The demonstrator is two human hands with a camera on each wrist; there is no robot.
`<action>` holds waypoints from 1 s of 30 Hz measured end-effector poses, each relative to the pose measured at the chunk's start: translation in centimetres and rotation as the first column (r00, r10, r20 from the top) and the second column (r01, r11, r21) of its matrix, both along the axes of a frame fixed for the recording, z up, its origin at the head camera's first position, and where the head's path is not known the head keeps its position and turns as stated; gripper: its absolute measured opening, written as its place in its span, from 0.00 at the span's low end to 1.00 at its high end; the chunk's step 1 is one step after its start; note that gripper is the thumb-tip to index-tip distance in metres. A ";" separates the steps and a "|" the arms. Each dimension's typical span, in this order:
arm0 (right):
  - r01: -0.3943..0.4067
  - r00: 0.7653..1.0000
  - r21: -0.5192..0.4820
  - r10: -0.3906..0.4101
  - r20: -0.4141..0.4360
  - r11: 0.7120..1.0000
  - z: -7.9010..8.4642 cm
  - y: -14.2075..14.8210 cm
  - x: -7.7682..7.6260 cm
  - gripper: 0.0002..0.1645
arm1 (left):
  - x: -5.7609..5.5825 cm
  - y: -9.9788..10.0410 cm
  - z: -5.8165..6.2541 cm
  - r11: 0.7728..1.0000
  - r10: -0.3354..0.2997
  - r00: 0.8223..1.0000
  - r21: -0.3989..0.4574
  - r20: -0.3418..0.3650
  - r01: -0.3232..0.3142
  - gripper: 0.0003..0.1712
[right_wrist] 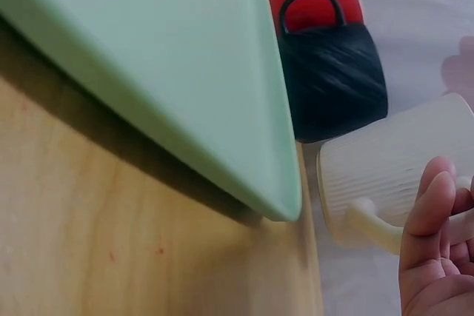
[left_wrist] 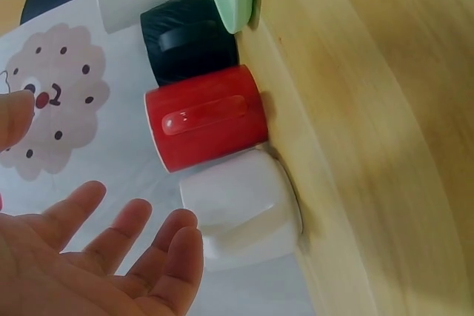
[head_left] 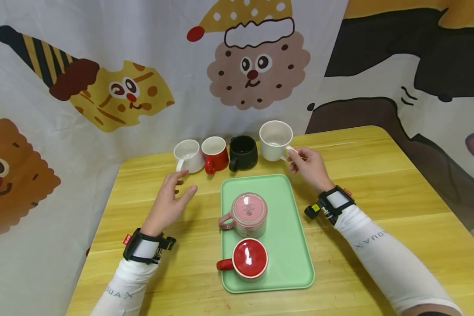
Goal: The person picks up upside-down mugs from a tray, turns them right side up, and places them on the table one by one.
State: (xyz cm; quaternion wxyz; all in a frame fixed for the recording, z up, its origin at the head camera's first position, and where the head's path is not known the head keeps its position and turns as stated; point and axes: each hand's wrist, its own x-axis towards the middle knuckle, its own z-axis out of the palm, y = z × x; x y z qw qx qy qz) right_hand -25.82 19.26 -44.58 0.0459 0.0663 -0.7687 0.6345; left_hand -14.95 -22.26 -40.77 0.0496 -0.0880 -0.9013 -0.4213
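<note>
Head view. Clock centred on the green tray (head_left: 286,232), 12 away from the wearer. Ribbed white mug (head_left: 275,140) at 12, beyond the tray's far rim. Right hand (head_left: 310,169) at 1: fingers narrow, pinching that mug's handle, which points to about 4. Presumably held there because the handle faces this hand and leaves rim and bowl untouched. Left hand (head_left: 167,204) between 9 and 10: thumb and fingers spread wide, holding nothing, tips close to the smooth white mug (head_left: 188,156) between 10 and 11; contact uncertain. Red mug (head_left: 216,156) at 11, black mug (head_left: 243,152) just short of 12. These three stand upright at the back of the bench (head_left: 142,206), handles near 7, probably so they face the wearer for easy reach. On the tray: pink mug (head_left: 249,213) base-up; red-bottomed mug (head_left: 249,260) nearer 6, apparently base-up too. Inverted, each would rest on its rim, likely a steady footing. Both handles jut past the tray's 9 side, perhaps to spare room.

Left wrist view. Fingers loosely parted, no grip. Smooth white, red and black mugs stand in a close row.

Right wrist view. Thumb and fingers close on the ribbed handle. Mug looks tilted against the black one; whether its base touches the bench, cannot tell.
</note>
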 end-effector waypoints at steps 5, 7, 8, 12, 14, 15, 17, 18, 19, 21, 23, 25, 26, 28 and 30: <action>0.013 0.999 0.035 -0.014 0.035 0.999 -0.6 -0.1 -0.6 0.28 | 0.1 0.0 -0.2 1.000 -0.001 1.000 -0.005 0.009 0.001 0.35; 0.013 0.999 0.050 -0.015 0.044 0.999 -0.7 -0.2 -0.7 0.28 | 0.1 0.0 -0.3 1.000 -0.002 1.000 -0.006 0.014 0.002 0.35; 0.012 0.999 0.052 -0.014 0.050 0.999 -0.8 -0.2 -0.8 0.28 | 0.2 0.0 -0.3 1.000 -0.003 1.000 -0.004 0.015 0.003 0.35; 0.009 0.997 0.058 -0.013 0.071 0.998 -0.9 -0.2 -0.9 0.29 | 0.2 0.1 -0.4 1.000 -0.007 1.000 0.003 0.020 0.007 0.35; 0.010 0.996 0.058 -0.015 0.085 0.998 -1.0 -0.3 -1.0 0.29 | 0.2 0.1 -0.5 1.000 -0.008 1.000 0.004 0.022 0.008 0.35; 0.005 0.996 0.062 -0.010 0.089 0.998 -0.9 -0.3 -1.1 0.29 | 0.2 0.2 -0.5 1.000 -0.008 1.000 0.005 0.025 0.008 0.36; -0.014 0.995 0.068 0.007 0.095 0.998 -0.8 -0.2 -1.2 0.29 | 0.2 0.3 -0.5 1.000 -0.009 1.000 0.006 0.029 0.009 0.36; -0.027 0.995 0.067 0.020 0.099 0.997 -0.7 -0.2 -1.2 0.29 | 0.3 0.4 -0.5 1.000 -0.010 0.999 0.007 0.032 0.010 0.36; -0.042 0.994 0.062 0.035 0.102 0.997 -0.6 -0.1 -1.2 0.28 | 0.4 0.5 -0.4 1.000 -0.013 0.999 0.007 0.034 0.013 0.37; -0.070 0.992 0.050 0.064 0.111 0.996 -0.2 0.1 -1.0 0.27 | 0.5 0.7 -0.4 1.000 -0.021 0.999 0.010 0.039 0.021 0.37; -0.077 0.990 0.038 0.072 0.117 0.996 0.2 0.5 -0.6 0.27 | 0.6 1.0 -0.3 0.999 -0.032 0.999 0.014 0.039 0.031 0.36; -0.072 0.991 0.026 0.069 0.111 0.997 0.7 0.9 -0.1 0.30 | 0.7 1.2 -0.2 0.999 -0.044 0.998 0.017 0.036 0.043 0.36; -0.063 0.993 0.022 0.060 0.105 0.998 1.0 1.0 0.3 0.32 | 0.7 1.2 -0.2 0.999 -0.048 0.998 0.022 0.035 0.048 0.35; -0.041 0.996 0.006 0.041 0.084 0.999 1.7 1.4 1.1 0.33 | 0.8 1.4 0.0 0.998 -0.055 0.998 0.028 0.036 0.054 0.34; -0.027 0.998 -0.018 0.028 0.058 0.999 2.4 1.6 2.1 0.33 | 1.0 1.6 0.2 0.998 -0.057 0.997 0.030 0.043 0.055 0.33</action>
